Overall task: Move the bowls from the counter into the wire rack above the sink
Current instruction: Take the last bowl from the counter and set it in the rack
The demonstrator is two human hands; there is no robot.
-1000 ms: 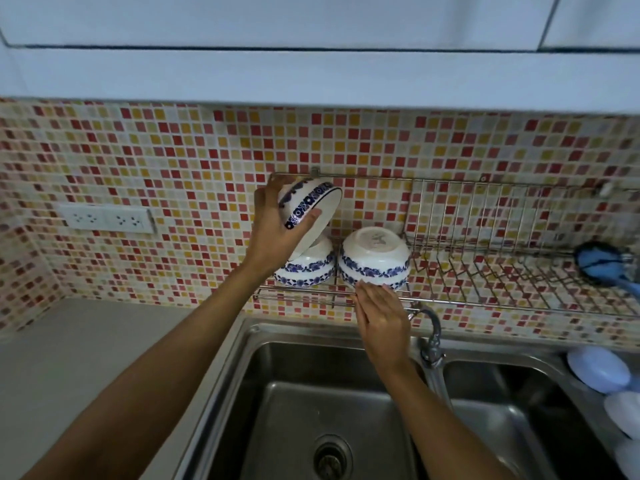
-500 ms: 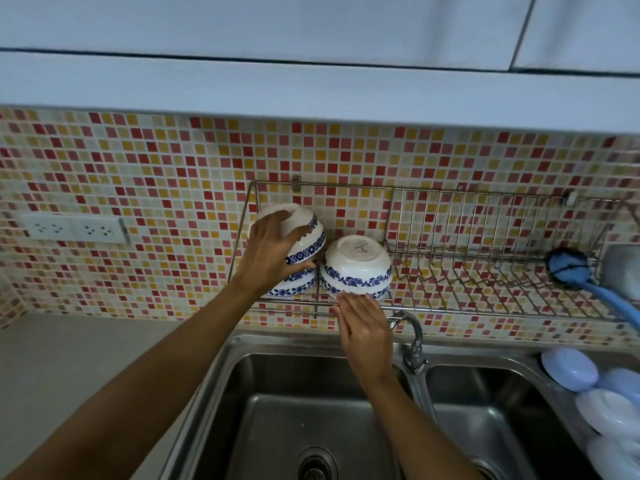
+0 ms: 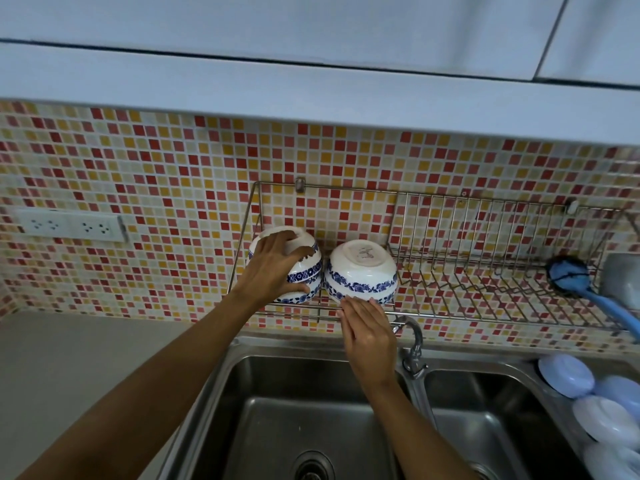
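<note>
A wire rack [image 3: 450,299] hangs on the tiled wall above the sink. At its left end stand two stacks of upside-down white bowls with blue flower bands. My left hand [image 3: 273,268] grips the top bowl of the left stack [image 3: 304,268], which sits on another bowl. My right hand [image 3: 369,329] has its fingers flat and together, its tips touching the lower rim of the right stack [image 3: 362,271] at the rack's front wire.
A double steel sink [image 3: 311,410] with a tap [image 3: 412,344] lies below the rack. A blue brush [image 3: 575,282] rests at the rack's right end. Pale blue lids [image 3: 568,375] lie at the sink's right. A grey counter [image 3: 86,368] and wall sockets [image 3: 69,225] are left.
My left hand has brought a tilted bowl down from above the rack and set it upside down on the left bowl. My right hand stayed at the right stack.
</note>
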